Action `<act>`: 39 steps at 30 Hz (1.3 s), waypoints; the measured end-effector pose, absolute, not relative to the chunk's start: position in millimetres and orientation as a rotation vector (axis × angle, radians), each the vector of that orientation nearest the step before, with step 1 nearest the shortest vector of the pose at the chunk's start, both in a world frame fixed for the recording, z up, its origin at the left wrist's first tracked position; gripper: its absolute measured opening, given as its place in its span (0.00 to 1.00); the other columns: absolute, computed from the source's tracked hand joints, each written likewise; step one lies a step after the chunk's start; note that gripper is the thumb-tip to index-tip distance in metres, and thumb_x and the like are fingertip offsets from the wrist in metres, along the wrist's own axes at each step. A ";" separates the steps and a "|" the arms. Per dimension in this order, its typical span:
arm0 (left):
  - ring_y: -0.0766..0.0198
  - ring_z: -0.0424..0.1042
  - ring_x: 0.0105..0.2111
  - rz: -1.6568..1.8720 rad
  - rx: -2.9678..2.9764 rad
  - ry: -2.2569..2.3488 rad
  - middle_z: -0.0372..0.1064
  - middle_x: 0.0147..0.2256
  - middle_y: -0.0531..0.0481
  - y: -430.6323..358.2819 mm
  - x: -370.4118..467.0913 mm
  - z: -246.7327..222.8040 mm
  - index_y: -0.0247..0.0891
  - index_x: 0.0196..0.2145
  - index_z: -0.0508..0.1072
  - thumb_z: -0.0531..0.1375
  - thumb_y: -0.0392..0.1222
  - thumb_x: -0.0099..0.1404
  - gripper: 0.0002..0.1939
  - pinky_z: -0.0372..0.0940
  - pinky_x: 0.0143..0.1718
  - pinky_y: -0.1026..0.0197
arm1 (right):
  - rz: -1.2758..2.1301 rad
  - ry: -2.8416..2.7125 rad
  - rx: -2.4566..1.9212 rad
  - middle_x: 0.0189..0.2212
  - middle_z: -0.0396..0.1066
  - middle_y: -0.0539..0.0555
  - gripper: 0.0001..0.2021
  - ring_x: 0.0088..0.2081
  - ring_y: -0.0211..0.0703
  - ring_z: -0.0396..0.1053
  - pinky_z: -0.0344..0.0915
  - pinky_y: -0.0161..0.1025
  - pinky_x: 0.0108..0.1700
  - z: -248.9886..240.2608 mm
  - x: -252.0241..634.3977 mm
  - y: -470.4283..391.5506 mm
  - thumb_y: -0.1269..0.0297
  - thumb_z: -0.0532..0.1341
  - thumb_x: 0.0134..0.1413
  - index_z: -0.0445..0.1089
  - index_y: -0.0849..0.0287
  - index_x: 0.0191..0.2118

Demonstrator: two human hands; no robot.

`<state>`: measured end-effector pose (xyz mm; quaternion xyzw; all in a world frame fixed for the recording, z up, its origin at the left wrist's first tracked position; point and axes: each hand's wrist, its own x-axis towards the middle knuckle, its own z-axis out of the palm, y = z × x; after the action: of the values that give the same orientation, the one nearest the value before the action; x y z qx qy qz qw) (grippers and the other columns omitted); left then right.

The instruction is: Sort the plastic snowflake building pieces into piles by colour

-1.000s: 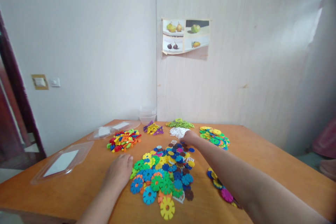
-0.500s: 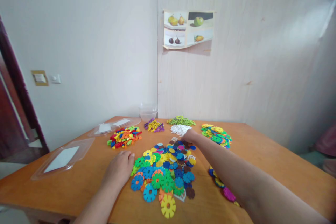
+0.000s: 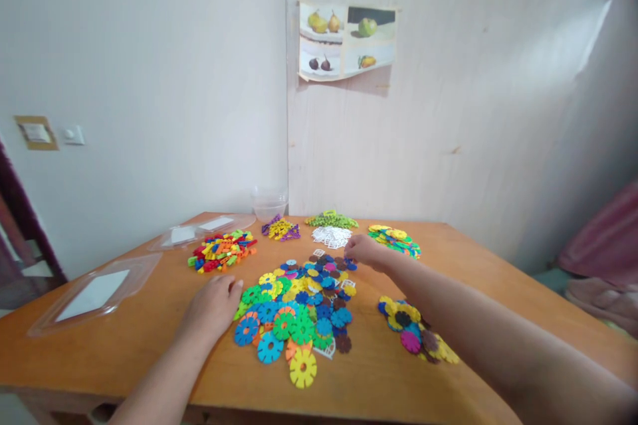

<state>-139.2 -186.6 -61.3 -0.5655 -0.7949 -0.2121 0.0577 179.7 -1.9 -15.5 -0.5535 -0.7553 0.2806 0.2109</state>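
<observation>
A large mixed pile of flower-shaped plastic discs (image 3: pixel 299 305) lies on the wooden table (image 3: pixel 199 372). My left hand (image 3: pixel 215 302) rests at its left edge, fingers curled; whatever they may hold is hidden. Over the pile's far right edge is my right hand (image 3: pixel 363 250), fingers pinched together, the thing between them too small to make out. White lattice pieces (image 3: pixel 331 236) are heaped just beyond it. Under my right forearm's left side lies a smaller group of yellow, brown and magenta discs (image 3: pixel 411 327).
Behind lie a red and orange brick pile (image 3: pixel 222 250), purple and yellow pieces (image 3: pixel 282 229), green pieces (image 3: pixel 331 219) and a disc pile (image 3: pixel 395 241). Clear lids (image 3: pixel 94 293) lie left; clear tubs (image 3: pixel 270 202) stand by the wall.
The view has turned to the right. My right hand has drawn back a little from the white pieces, to the right of the large pile's far end. My left hand stays beside the pile.
</observation>
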 end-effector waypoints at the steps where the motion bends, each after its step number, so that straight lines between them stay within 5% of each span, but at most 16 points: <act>1: 0.56 0.72 0.40 -0.641 -1.718 -2.410 0.75 0.37 0.44 -186.5 -139.3 -60.9 0.39 0.32 0.74 0.47 0.48 0.69 0.18 0.61 0.38 0.61 | 0.806 -2.124 -1.534 0.28 0.74 0.54 0.05 0.30 0.39 0.71 0.67 0.34 0.31 -12.2 189.6 -6.3 0.67 0.66 0.54 0.75 0.64 0.34; 5: 0.55 0.72 0.39 -0.607 -1.736 -2.417 0.75 0.37 0.43 -185.7 -140.1 -59.9 0.39 0.31 0.73 0.46 0.48 0.69 0.19 0.60 0.36 0.60 | 0.884 -2.239 -1.483 0.20 0.72 0.49 0.01 0.23 0.34 0.67 0.58 0.29 0.24 -2.3 228.1 -23.7 0.71 0.65 0.47 0.74 0.62 0.29; 18: 0.55 0.73 0.41 -0.612 -1.725 -2.416 0.75 0.39 0.43 -182.6 -144.4 -63.0 0.39 0.34 0.75 0.48 0.50 0.68 0.19 0.62 0.40 0.60 | 0.853 -2.368 -1.472 0.20 0.70 0.48 0.02 0.23 0.34 0.65 0.58 0.29 0.25 -17.2 258.1 -44.5 0.73 0.63 0.42 0.73 0.61 0.27; 30: 0.54 0.72 0.41 -0.692 -1.713 -2.421 0.75 0.38 0.43 -184.8 -144.2 -64.1 0.40 0.35 0.75 0.51 0.49 0.66 0.16 0.62 0.39 0.60 | 0.546 -2.337 -1.556 0.35 0.75 0.52 0.12 0.35 0.40 0.69 0.58 0.31 0.30 -29.0 208.6 -9.9 0.68 0.67 0.44 0.76 0.59 0.39; 39: 0.52 0.72 0.44 -0.637 -1.689 -2.425 0.74 0.44 0.38 -182.4 -148.1 -69.3 0.36 0.41 0.74 0.46 0.51 0.68 0.22 0.62 0.43 0.57 | 0.681 -2.373 -1.590 0.23 0.70 0.48 0.07 0.27 0.36 0.65 0.54 0.30 0.25 -18.5 198.1 -4.7 0.70 0.69 0.39 0.73 0.61 0.30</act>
<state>-148.1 -182.4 -69.3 -0.5576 -0.8009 -0.2103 0.0592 198.1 -4.7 -18.5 -0.5386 -0.8038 0.2306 0.1026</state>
